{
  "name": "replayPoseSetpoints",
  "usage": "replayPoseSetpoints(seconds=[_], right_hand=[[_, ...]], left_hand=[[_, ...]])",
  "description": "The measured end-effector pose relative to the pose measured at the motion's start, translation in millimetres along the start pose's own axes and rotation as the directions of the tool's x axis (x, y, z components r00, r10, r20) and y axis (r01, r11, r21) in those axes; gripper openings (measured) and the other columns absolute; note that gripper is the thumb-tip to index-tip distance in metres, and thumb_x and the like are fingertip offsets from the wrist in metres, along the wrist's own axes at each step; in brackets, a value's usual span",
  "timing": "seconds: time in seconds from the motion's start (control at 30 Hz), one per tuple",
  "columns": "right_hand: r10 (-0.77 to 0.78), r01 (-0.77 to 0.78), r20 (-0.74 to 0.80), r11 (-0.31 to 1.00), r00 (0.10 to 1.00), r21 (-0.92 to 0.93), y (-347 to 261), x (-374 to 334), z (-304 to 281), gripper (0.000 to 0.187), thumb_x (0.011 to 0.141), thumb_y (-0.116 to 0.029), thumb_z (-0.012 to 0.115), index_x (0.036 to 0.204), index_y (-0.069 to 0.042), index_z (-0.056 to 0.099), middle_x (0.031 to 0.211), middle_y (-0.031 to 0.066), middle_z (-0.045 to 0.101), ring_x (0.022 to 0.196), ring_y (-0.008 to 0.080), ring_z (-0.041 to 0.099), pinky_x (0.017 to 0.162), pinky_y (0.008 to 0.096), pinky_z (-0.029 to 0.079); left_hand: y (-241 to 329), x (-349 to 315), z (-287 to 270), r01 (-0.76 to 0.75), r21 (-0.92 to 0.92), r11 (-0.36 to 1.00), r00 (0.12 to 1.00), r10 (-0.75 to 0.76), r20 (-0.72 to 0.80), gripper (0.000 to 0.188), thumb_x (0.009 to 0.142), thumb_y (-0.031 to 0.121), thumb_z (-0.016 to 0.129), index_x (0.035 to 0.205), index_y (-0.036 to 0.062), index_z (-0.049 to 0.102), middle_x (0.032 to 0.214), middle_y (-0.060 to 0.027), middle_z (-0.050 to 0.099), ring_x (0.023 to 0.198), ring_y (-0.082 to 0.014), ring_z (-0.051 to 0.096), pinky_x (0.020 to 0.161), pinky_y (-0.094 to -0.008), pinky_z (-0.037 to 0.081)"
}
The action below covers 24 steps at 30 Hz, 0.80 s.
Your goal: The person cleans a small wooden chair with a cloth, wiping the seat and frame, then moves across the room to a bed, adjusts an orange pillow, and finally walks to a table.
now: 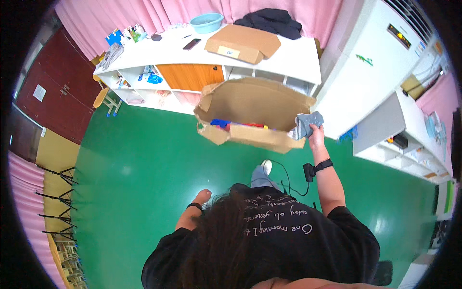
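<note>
My right hand point(315, 136) is closed on a grey cloth point(304, 125) with a pale underside. The cloth hangs at the right end of a large open cardboard box point(262, 138), overlapping its rim. Inside the box, blue point(220, 123) and red pieces show just above the near wall, too little of them to name. My left hand point(204, 196) is held low in front of my body, apart from the box, with its fingers curled in and nothing seen in them.
Behind the box stands a long white cabinet point(144, 59) bearing a flattened cardboard carton point(243, 43), a phone point(191, 44), a blue basin point(206, 22) and dark clothing point(270, 22). A tall white appliance point(368, 62) is at right. Black tripod stands point(60, 197) line the left.
</note>
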State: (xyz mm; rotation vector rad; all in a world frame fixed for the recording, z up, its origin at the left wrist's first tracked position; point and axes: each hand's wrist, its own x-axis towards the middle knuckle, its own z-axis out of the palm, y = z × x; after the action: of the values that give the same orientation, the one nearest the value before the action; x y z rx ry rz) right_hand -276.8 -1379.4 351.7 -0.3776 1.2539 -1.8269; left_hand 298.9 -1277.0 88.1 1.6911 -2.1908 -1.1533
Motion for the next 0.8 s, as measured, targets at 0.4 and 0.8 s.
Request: replayPoseSetpoints(seconds=[0.4, 0.8], right_hand=[[0.17, -0.248, 0.323, 0.944, 0.931, 0.219, -71.6, 335.0, 148.7, 0.033, 0.082, -0.014, 0.049, 0.114, -0.008, 0.045, 0.11, 0.0062, 0.053, 0.101, 0.0253, 0.051, 0.089, 0.0396, 0.037], [-0.178, 0.195, 0.115, 0.544, 0.977, -0.816, -30.7, 450.1, 115.4, 0.057, 0.075, -0.013, 0.056, 0.125, 0.003, 0.034, 0.109, 0.0197, 0.053, 0.094, 0.0274, 0.055, 0.08, 0.0331, 0.044]], left_hand=[[65.3, 188.5, -13.2, 0.224, 0.023, 0.974, 0.974, -0.224, 0.015, 0.025, 0.072, 0.027, 0.054, 0.079, 0.0041, 0.061, 0.08, -0.0175, 0.061, 0.079, -0.0325, 0.059, 0.067, -0.0381, 0.048], [71.0, 225.0, -43.6, 0.241, -0.127, 0.962, 0.947, -0.204, 0.25, 0.019, 0.075, 0.019, 0.058, 0.088, 0.0053, 0.06, 0.083, -0.0116, 0.06, 0.079, -0.025, 0.058, 0.069, -0.0323, 0.046]])
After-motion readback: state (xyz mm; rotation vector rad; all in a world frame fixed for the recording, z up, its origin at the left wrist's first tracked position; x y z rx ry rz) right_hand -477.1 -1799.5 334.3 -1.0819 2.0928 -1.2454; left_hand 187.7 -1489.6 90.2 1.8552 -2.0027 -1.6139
